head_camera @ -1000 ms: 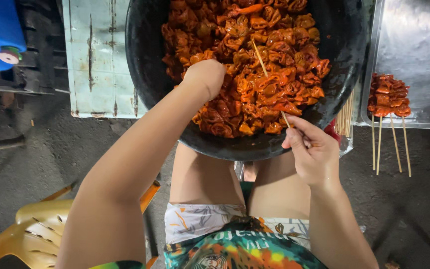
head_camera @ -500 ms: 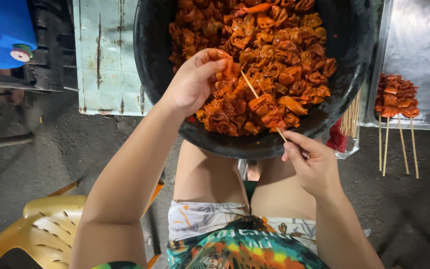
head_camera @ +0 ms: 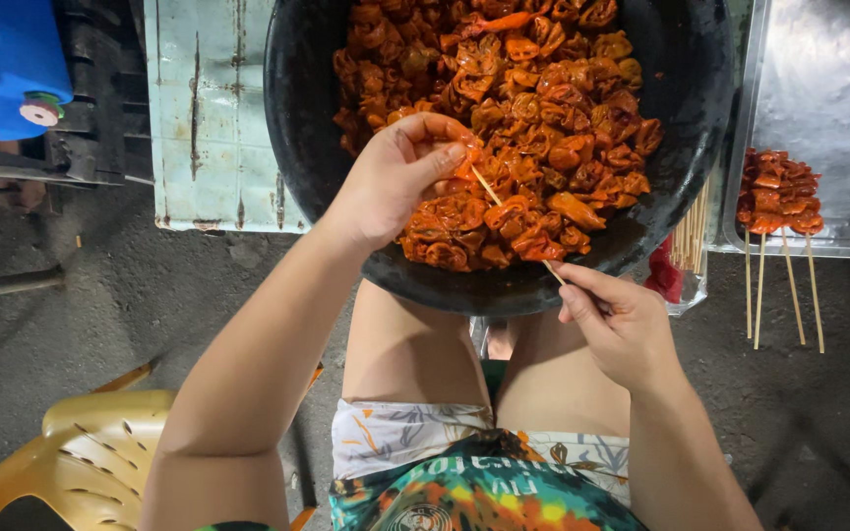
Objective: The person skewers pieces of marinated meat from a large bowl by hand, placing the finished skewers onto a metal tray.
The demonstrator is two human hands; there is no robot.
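Observation:
A big black basin on my knees holds a heap of orange-red marinated meat pieces. My left hand pinches one meat piece at the tip of a thin bamboo skewer. My right hand grips the skewer's lower end at the basin's near rim. The skewer slants up and left across the meat.
A metal tray at the right carries three finished skewers whose sticks hang over its edge. A bundle of bare skewers stands beside the basin. A pale metal crate, a blue container and a yellow plastic chair are at the left.
My left hand lifted out of the meat heap and brought a piece to the skewer tip. My right hand shifted slightly right, keeping hold of the skewer.

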